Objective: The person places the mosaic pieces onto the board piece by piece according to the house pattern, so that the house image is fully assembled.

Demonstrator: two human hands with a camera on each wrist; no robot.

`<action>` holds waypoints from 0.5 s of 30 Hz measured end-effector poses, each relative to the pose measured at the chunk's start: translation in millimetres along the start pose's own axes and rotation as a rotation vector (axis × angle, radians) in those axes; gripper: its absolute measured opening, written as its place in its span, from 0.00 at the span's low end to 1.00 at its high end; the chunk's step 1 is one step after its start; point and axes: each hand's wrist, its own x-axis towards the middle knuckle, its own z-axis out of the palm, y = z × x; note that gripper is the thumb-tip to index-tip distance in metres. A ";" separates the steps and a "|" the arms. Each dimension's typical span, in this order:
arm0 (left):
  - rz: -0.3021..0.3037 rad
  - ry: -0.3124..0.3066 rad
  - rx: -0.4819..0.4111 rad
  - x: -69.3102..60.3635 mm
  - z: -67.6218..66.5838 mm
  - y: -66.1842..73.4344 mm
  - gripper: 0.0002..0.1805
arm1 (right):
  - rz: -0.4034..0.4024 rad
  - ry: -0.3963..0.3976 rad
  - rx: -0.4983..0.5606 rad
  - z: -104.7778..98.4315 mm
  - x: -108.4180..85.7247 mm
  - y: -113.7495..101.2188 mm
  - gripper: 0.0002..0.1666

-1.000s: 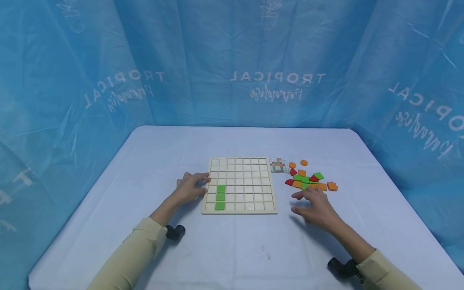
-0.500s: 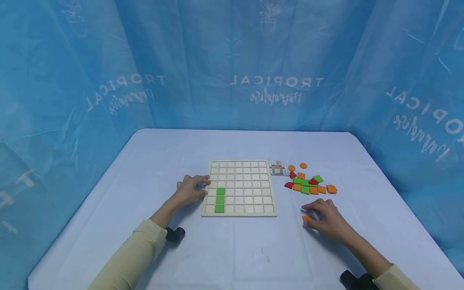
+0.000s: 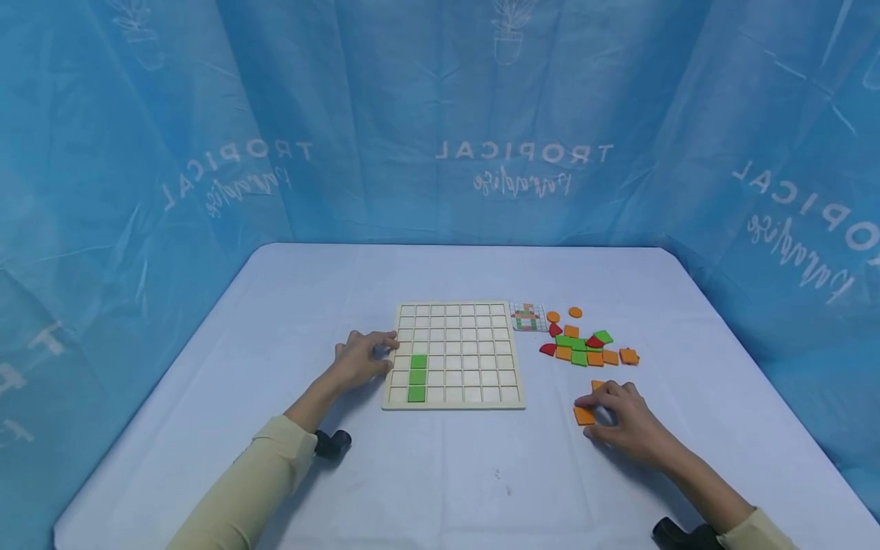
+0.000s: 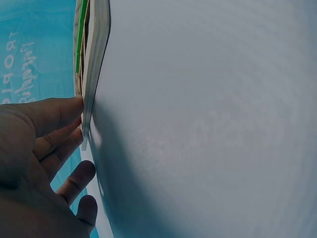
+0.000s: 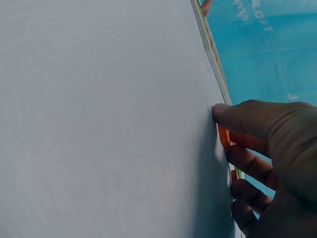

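Orange flat square tile [image 3: 583, 416] lies at the fingertips of the person's right hand [image 3: 622, 418], between thumb and index finger; whether it is pinched, I cannot tell. Just beyond that grip, partly hidden by the fingers, is another orange piece [image 3: 597, 383]. Farther past it sits a cluster of flat orange, green and red pieces [image 3: 578, 344]. Left of the grip, well apart, lies a pale square gridded board [image 3: 454, 406] with three green square tiles [image 3: 417, 376] in one column. Unclenched, the left hand [image 3: 359, 357] touches its left edge with thumb and fingers.
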 end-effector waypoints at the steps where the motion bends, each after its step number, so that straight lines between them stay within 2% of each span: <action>1: 0.001 0.002 0.000 0.1 0.2 -0.1 0.19 | 0.002 0.002 0.000 -0.1 0.0 -0.2 0.20; 8: 0.024 0.010 -0.008 0.1 1.2 -0.9 0.19 | 0.030 0.006 0.014 2.1 -0.4 -0.5 0.16; 15: 0.023 0.013 -0.002 -0.5 0.7 -0.7 0.19 | 0.010 0.034 0.005 4.0 -0.3 0.9 0.15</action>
